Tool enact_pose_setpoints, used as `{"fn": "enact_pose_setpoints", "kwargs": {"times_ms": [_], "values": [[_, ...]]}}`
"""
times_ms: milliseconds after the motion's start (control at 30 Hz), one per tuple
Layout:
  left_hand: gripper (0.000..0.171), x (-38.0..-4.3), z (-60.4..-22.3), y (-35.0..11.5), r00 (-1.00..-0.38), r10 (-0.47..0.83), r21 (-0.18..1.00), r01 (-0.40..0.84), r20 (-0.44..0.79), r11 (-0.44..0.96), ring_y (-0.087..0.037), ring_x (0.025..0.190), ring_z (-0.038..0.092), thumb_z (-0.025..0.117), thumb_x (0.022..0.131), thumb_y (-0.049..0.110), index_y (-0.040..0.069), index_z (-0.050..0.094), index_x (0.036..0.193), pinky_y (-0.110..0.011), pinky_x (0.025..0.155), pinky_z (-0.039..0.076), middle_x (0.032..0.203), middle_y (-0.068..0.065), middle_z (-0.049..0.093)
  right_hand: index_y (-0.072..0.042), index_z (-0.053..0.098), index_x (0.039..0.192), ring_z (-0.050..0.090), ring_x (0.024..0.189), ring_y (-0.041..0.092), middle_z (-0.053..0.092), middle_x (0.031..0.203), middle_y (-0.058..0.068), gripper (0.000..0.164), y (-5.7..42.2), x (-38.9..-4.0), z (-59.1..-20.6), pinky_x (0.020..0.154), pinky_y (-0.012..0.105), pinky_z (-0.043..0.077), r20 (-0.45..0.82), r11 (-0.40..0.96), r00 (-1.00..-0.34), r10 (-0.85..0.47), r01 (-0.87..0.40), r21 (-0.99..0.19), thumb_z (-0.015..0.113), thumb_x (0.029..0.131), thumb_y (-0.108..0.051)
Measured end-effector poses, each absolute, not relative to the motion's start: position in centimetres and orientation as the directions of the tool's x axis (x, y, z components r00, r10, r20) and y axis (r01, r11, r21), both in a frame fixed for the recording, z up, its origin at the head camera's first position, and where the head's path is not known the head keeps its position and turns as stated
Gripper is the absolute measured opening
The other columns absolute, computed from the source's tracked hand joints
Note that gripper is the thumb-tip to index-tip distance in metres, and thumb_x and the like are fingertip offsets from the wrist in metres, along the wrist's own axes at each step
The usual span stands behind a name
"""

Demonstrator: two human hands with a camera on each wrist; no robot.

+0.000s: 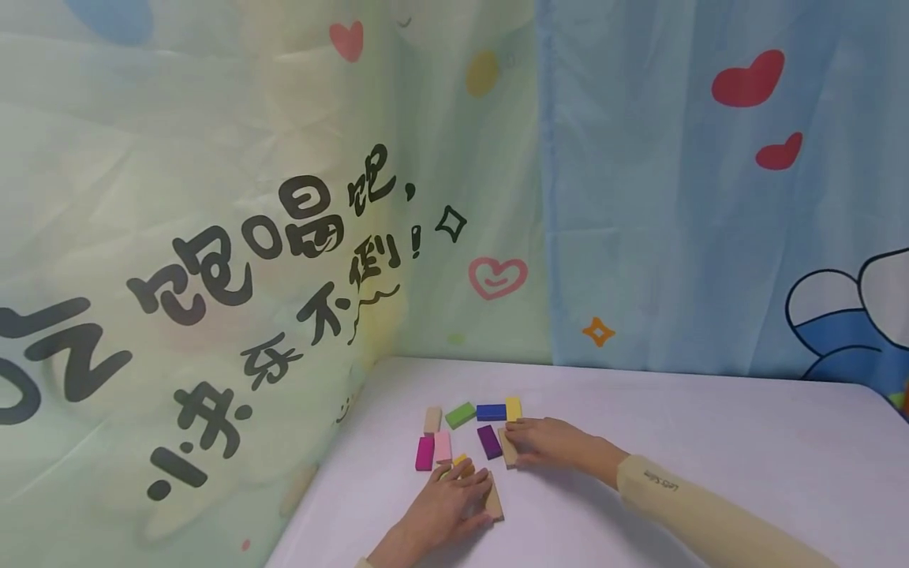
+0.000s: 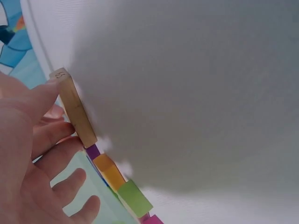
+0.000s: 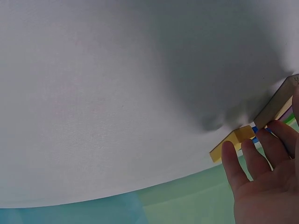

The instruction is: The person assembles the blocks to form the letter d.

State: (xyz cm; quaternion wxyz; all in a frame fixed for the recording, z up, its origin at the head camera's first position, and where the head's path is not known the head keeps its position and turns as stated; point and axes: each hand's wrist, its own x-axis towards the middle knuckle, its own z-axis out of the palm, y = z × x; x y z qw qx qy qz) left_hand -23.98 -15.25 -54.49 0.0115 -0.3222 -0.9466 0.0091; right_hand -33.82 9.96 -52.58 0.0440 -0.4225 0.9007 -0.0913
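My left hand (image 1: 450, 505) pinches a plain wooden block (image 2: 77, 109) lengthwise, thumb at the numbered end and fingers by the other. Just beyond its fingers, an orange block (image 2: 110, 170) and a light green block (image 2: 135, 198) lie partly hidden in the head view. Another plain wooden block (image 1: 507, 451) is held by my right hand (image 1: 557, 446), whose fingers meet its far end; the thumb is mostly out of the right wrist view. A purple block (image 1: 489, 442) lies close to its left side. Past the right fingertips is a yellow block (image 1: 514, 408).
Farther back on the white table (image 1: 675, 418) lie a blue block (image 1: 491, 412), a green block (image 1: 461, 415) and a beige block (image 1: 432, 420). Magenta (image 1: 424, 454) and pink (image 1: 443, 447) blocks stand side by side at the left. Printed curtains (image 1: 639, 197) surround the table's back and left.
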Motion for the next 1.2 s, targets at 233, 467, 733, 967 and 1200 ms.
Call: {"fn": "enact_pose_setpoints", "kwargs": {"times_ms": [233,467,733,967,1200], "values": [[0.053,-23.8,-54.5,-14.9,-0.788,0.615,0.019,0.615,0.007,0.788,-0.022,0.143,0.047,0.060,0.097,0.052,0.024,0.058,0.142,-0.051,0.113,0.043,0.148,0.008,0.055,-0.006,0.057,0.141,0.052,0.136,0.033,0.056,0.147,0.012,0.056,10.1,-33.7,-53.4,0.106,0.052,0.048,-0.006,0.635,-0.648,-0.762,-0.745,-0.206,0.066,0.096,-0.037],[0.052,-24.1,-54.8,-13.9,-0.788,0.614,0.048,0.612,-0.041,0.789,-0.022,0.145,0.044,0.059,0.097,0.052,0.027,0.057,0.143,-0.053,0.113,0.042,0.149,0.011,0.054,-0.009,0.058,0.140,0.052,0.136,0.033,0.056,0.147,0.010,0.055,10.4,-33.4,-54.0,0.104,0.056,0.049,-0.013,0.663,-0.675,-0.738,-0.721,-0.203,0.067,0.095,-0.038],[0.050,-25.0,-55.0,-12.7,-0.767,0.641,-0.031,0.641,-0.007,0.767,-0.023,0.142,0.048,0.058,0.098,0.052,0.027,0.059,0.141,-0.050,0.109,0.046,0.148,0.010,0.055,-0.008,0.060,0.138,0.053,0.135,0.034,0.056,0.148,0.011,0.053,10.9,-33.2,-53.6,0.100,0.056,0.052,0.034,0.644,-0.655,-0.755,-0.750,-0.153,0.067,0.095,-0.038],[0.050,-25.5,-54.6,-11.7,-0.757,0.653,-0.025,0.653,0.004,0.757,-0.024,0.143,0.046,0.059,0.098,0.051,0.028,0.058,0.141,-0.048,0.110,0.046,0.149,0.009,0.054,-0.006,0.061,0.137,0.055,0.132,0.038,0.060,0.143,0.012,0.054,11.9,-32.9,-53.1,0.100,0.057,0.051,0.053,0.646,-0.662,-0.747,-0.743,-0.177,0.067,0.095,-0.038],[0.048,-25.8,-54.2,-10.5,-0.732,0.681,-0.046,0.679,0.018,0.732,-0.023,0.143,0.047,0.061,0.097,0.049,0.027,0.060,0.140,-0.045,0.108,0.048,0.149,0.008,0.055,-0.004,0.062,0.135,0.054,0.132,0.041,0.061,0.142,0.013,0.054,12.9,-32.7,-52.9,0.099,0.061,0.050,0.040,0.672,-0.692,-0.721,-0.712,-0.204,0.068,0.094,-0.040]]}}
